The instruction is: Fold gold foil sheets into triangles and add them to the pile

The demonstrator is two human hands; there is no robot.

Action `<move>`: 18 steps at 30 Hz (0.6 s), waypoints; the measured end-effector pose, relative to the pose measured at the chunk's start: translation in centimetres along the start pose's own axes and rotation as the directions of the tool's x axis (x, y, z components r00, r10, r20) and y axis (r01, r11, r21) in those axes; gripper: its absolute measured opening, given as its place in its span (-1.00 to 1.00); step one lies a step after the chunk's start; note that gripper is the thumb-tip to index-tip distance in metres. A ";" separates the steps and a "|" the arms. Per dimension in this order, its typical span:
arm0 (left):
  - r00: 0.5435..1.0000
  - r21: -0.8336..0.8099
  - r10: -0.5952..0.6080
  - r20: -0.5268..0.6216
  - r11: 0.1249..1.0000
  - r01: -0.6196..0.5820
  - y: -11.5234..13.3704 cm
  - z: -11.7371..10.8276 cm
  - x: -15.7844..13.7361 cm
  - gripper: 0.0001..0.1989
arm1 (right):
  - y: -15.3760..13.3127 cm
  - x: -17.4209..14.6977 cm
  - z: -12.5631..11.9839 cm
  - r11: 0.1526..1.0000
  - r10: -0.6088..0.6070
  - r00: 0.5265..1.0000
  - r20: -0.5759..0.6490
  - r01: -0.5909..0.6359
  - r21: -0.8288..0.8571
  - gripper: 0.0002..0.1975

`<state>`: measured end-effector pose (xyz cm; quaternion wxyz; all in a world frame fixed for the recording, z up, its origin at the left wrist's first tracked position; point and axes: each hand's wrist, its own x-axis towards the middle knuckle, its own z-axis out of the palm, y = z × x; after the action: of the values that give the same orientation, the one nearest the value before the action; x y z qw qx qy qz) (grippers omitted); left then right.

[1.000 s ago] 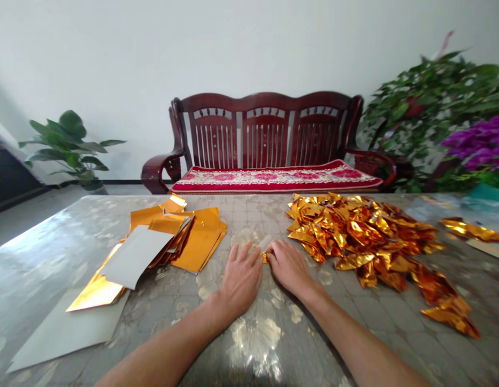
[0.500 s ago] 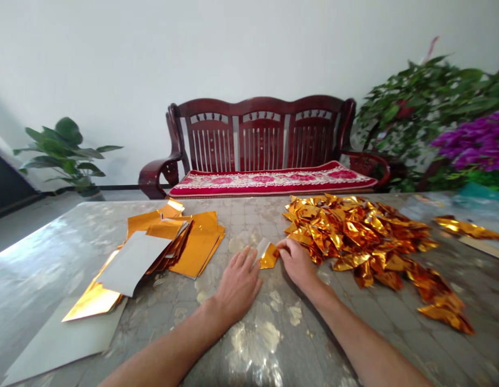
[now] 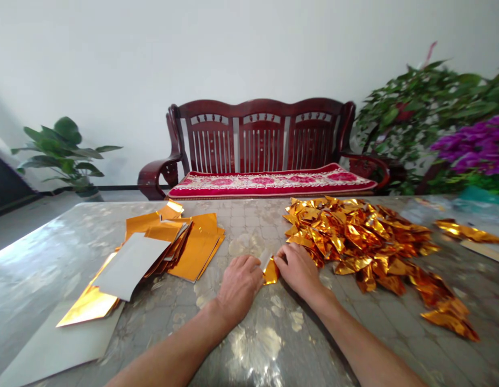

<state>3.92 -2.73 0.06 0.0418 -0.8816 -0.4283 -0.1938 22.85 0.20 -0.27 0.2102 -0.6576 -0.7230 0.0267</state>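
Note:
Between my hands is a small sheet of gold foil paper [image 3: 271,272], partly folded, with its pale back showing along the upper left. My left hand [image 3: 242,282] has its fingers curled at the paper's left edge. On the other side, my right hand [image 3: 297,266] pinches the right edge between thumb and fingers. Right of my hands spreads a heap of folded gold paper pieces [image 3: 354,231]. A loose stack of flat gold sheets [image 3: 197,244] lies to the left, with a grey-backed sheet [image 3: 132,266] on top of it.
The patterned table [image 3: 161,333] carries everything. Another pale sheet [image 3: 59,344] lies near its left edge. Clear plastic and a teal wrapper [image 3: 481,196] sit at the far right. Beyond stand a wooden bench [image 3: 261,142], a potted plant [image 3: 72,156] and purple flowers [image 3: 475,142].
Both hands have drawn slightly closer together and nearer to me with the paper. The left fingers are more curled, and the gold piece looks narrower and more folded.

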 end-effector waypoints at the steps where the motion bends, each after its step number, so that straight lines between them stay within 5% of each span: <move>1: 1.000 -0.009 -0.002 0.003 1.000 0.002 0.1 -0.1 0.0 -0.83 | 0.0 0.0 0.0 1.000 0.004 1.000 0.001 -0.004 -0.005 -0.88; 13: 0.995 -0.041 0.104 -0.004 0.994 -0.104 0.2 1.0 0.0 -0.85 | -0.5 0.4 -0.5 0.982 0.101 0.990 0.102 -0.116 0.152 -0.88; 18: 0.994 -0.033 0.104 0.034 0.994 -0.102 0.4 1.0 0.0 -0.83 | -0.5 0.5 -1.1 0.986 0.123 0.977 0.175 -0.141 0.093 -0.82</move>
<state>4.49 -2.73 -0.81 0.0304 -0.9064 -0.3798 -0.1825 22.69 0.37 1.01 0.1806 -0.6877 -0.6903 0.1340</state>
